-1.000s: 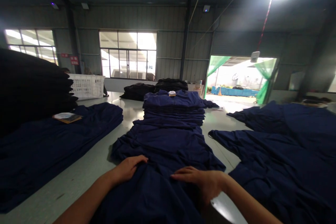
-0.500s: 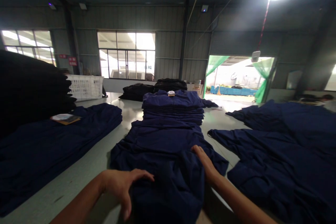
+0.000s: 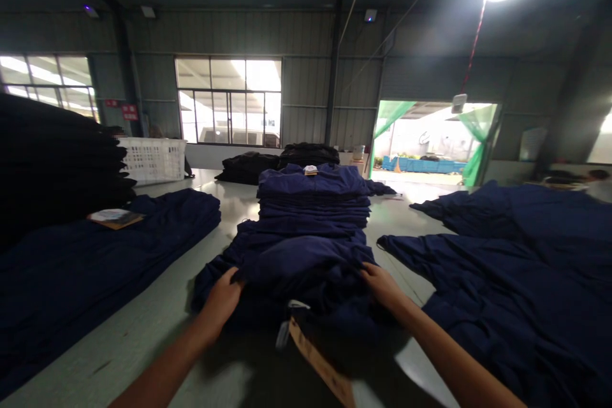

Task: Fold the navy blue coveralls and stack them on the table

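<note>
A navy garment (image 3: 306, 261) lies in front of me, its near part raised and folded over away from me. My left hand (image 3: 224, 299) is closed on its left edge, the fingertips hidden in the cloth. On the opposite edge, my right hand (image 3: 382, 287) grips the fabric, with its fingers partly under the fold. Between the hands, a brown hang tag (image 3: 319, 357) dangles from the near side, by a small pale label (image 3: 299, 304). Just beyond the garment is a stack of folded navy garments (image 3: 314, 204) with a tag on top.
More navy garments lie spread on the right (image 3: 507, 287). At left, a folded navy garment (image 3: 119, 261) carries a tag, beside a tall black pile (image 3: 52, 159). A white plastic basket (image 3: 155, 159) and black bundles (image 3: 308, 154) stand farther back on the table (image 3: 129, 338).
The garment's near end has been lifted and folded away from me, bringing the hang tag into view. My left hand has moved forward and closed on the edge; my right hand now grips the other edge.
</note>
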`<control>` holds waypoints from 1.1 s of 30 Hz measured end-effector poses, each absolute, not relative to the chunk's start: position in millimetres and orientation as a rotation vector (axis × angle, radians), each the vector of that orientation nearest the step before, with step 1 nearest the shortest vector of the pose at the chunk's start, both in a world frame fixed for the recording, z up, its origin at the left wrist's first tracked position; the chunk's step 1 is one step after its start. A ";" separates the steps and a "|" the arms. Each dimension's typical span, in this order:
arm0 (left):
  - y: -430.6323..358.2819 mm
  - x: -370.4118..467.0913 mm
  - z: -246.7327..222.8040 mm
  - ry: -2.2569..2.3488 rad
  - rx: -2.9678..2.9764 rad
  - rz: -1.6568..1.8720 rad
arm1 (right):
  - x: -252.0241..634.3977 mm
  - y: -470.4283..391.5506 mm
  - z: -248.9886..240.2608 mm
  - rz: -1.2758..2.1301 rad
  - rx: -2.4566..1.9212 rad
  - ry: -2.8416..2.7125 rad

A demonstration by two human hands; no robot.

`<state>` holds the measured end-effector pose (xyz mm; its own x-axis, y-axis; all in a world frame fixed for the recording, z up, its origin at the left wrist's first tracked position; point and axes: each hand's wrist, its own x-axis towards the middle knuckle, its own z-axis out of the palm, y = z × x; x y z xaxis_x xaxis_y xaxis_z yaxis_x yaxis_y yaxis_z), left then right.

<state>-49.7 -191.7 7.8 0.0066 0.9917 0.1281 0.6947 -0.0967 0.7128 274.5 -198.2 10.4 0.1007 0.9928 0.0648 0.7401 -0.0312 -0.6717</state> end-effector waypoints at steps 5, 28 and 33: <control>-185.2 -47.7 -14.5 1.838 1.947 0.986 | 276.5 -195.0 0.9 0.161 -1.830 -1.828; -217.2 -36.8 14.2 1.962 2.364 0.475 | 254.9 -243.2 60.0 0.156 -2.120 -2.193; -213.3 -45.9 13.7 1.969 2.384 1.084 | 255.3 -239.7 63.5 -0.335 -1.869 -1.969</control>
<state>-45.9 -213.3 13.7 0.0629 0.8259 0.5602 0.9150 -0.2719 0.2981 255.3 -239.7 63.5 -0.0225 0.8953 0.4449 0.9920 0.0752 -0.1011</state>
